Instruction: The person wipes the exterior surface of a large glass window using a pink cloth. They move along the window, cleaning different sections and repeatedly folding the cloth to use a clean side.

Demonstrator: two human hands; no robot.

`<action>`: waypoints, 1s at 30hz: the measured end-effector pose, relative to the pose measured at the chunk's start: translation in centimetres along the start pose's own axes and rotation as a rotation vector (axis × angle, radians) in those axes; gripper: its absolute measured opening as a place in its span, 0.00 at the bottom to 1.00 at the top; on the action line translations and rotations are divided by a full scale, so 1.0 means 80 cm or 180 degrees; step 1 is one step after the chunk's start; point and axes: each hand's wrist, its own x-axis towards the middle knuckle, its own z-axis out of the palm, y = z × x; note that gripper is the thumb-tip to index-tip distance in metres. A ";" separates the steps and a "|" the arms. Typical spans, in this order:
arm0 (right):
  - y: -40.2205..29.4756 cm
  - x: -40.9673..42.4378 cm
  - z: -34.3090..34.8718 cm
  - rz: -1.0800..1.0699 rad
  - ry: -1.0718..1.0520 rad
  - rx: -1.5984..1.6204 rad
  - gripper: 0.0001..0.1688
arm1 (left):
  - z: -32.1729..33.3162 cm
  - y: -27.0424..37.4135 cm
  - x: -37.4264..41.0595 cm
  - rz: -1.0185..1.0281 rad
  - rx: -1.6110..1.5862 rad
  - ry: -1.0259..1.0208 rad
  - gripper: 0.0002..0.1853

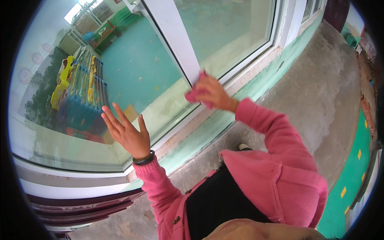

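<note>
My left hand (pixel 129 135) is raised with its fingers apart, in front of the lower part of a large window pane (pixel 162 120); whether it touches the glass I cannot tell. It holds nothing, and a black bangle circles its wrist. A pink cloth (pixel 195 94) is bunched in my right hand (pixel 213 93), at the lower end of the white window frame's upright (pixel 183 39). The right hand is slightly blurred. Both arms are in pink sleeves.
Behind the glass are a stack of blue-framed children's beds (pixel 87 81) and a wooden table (pixel 105 37). A sill ledge (pixel 249 75) and pale green wall run below the window, above a concrete walkway (pixel 312 78). Maroon steps or panels (pixel 84 207) lie at lower left.
</note>
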 end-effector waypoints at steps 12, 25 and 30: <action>0.056 0.300 -0.042 -0.1220 0.1840 -0.0342 0.19 | 0.007 0.002 -0.014 -0.0005 0.0108 -0.0029 0.48; -0.002 -0.182 0.093 0.0790 -0.0086 0.0571 0.09 | 0.010 0.014 -0.005 0.0139 0.0299 -0.0497 0.55; -0.011 -0.159 0.050 0.1415 -0.0087 0.1141 0.14 | 0.004 0.008 -0.004 0.0241 0.0526 -0.0660 0.57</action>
